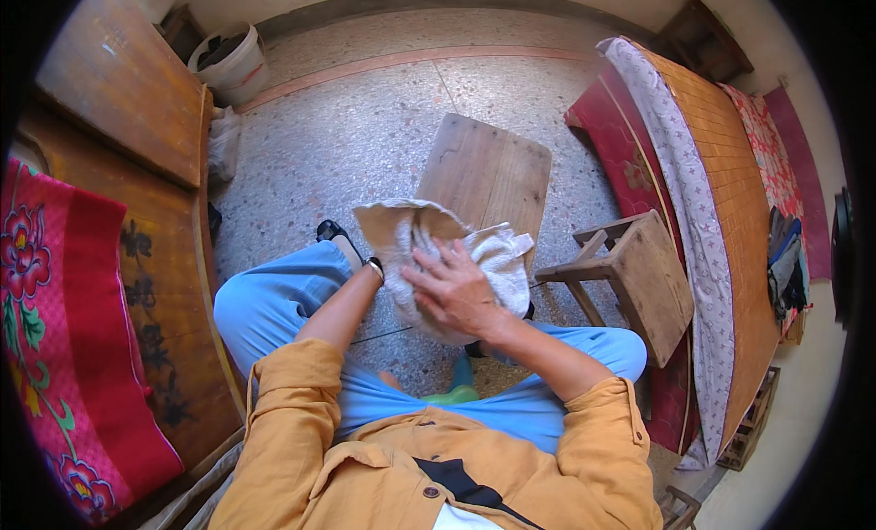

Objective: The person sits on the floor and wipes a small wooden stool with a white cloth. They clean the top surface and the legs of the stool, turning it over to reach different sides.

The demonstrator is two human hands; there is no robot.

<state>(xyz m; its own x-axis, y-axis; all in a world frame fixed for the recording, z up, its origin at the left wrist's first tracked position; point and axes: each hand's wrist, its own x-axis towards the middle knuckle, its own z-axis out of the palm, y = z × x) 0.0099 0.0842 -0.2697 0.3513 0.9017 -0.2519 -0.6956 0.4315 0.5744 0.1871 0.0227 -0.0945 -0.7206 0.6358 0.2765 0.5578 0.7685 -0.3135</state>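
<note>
A pale, crumpled towel (401,242) is bunched above my lap, in front of the near end of a low wooden bench. My left hand is tucked beneath the towel, and only the wrist (372,272) with a dark band shows; its fingers are hidden. Across the top of the cloth rests my right hand (454,290), its fingers stretched and somewhat apart, pressed to the fabric. Whether the two hands meet through the towel, I cannot tell. The plank top of the wooden bench (488,165) stretches away from me.
A small wooden stool (652,274) stands at my right beside a bed (730,256) with clothes on it. To the left are a wooden cabinet (164,283), a pink floral cloth (91,329) and a white bucket (239,73). Speckled floor (319,146) surrounds the bench.
</note>
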